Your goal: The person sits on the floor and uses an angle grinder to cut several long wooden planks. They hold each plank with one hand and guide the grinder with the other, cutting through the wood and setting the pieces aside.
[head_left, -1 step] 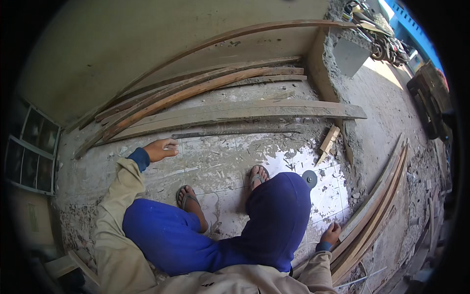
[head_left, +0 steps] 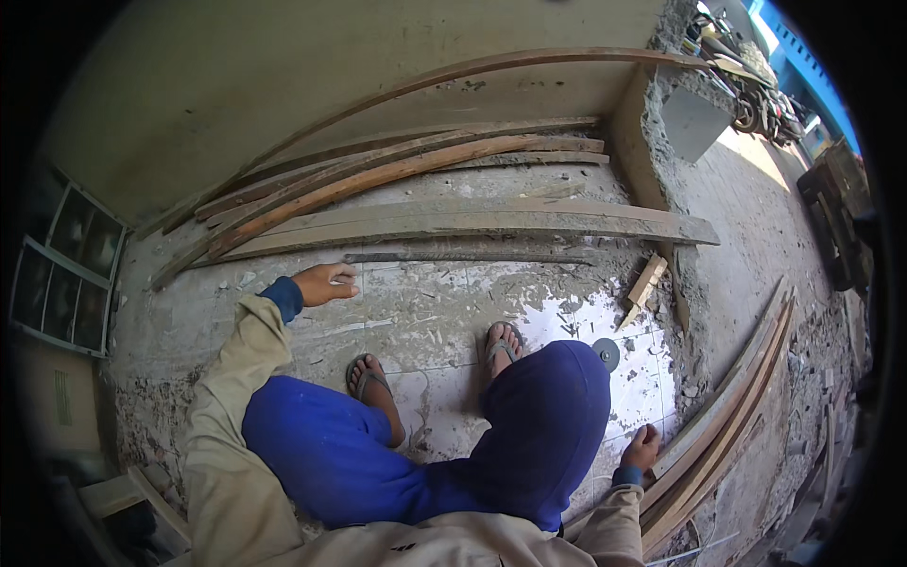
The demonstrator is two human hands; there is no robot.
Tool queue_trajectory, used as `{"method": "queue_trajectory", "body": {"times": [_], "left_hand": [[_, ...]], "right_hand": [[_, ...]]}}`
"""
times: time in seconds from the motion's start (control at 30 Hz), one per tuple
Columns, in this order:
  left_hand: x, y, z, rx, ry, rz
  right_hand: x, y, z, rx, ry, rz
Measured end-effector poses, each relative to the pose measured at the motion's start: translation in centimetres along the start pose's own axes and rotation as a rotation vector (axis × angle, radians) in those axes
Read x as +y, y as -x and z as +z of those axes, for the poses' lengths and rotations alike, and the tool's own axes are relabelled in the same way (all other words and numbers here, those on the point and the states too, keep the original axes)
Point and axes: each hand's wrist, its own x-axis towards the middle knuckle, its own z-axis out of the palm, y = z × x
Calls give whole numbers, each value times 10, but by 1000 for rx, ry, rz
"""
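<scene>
My left hand (head_left: 326, 284) hovers low over the dusty tiled floor, palm down. Its fingers are stretched out and nothing shows in them. Just beyond its fingertips lies one end of a long dark rod (head_left: 463, 256). At the lower right, my right hand (head_left: 641, 448) has its fingers curled in beside a bundle of long wooden strips (head_left: 723, 411). What it holds, if anything, is hidden. A dark grey round disc with a centre hole (head_left: 606, 354) lies on the tiles by my right knee. Farther on is a short splintered wood piece (head_left: 644, 291).
Long beams (head_left: 472, 218) and planks (head_left: 378, 177) lie along the far wall, one leaning against it. A broken wall edge (head_left: 682, 236) stands at the right. A paned metal frame (head_left: 71, 255) is at the left. Debris covers much of the floor; motorbikes (head_left: 751, 94) stand far off.
The whole view has shifted slightly, so the scene sits a little lower and farther right. Neither hand has clearly moved relative to the floor.
</scene>
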Motion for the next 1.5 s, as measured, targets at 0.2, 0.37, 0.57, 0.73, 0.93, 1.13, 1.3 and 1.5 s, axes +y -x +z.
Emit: {"method": "queue_trajectory", "body": {"times": [0.2,0.37,0.57,0.73,0.93,1.13,1.3,1.5], "left_hand": [[-25,-28,15,-59,-101,-22],[-40,-37,26,-47,-131,-86],[-63,-25,33,-6,-103,-134],[-85,-40,-3,91,-271,-40],[-97,-183,-115,503,-208,45],[-55,-354,-177,896,-405,177],[-9,-472,-253,1211,-491,5],[-20,-540,-309,1159,-616,-28]], "right_hand": [[-216,-96,91,-407,-136,-584],[-346,-125,168,-686,0,-983],[-439,-128,256,-970,396,-1116],[-473,-136,332,-1022,535,-1168],[-467,-111,439,-885,251,-1124],[-458,-83,467,-742,141,-1124],[-459,-86,467,-733,61,-1146],[-447,-82,473,-702,53,-1135]]}}
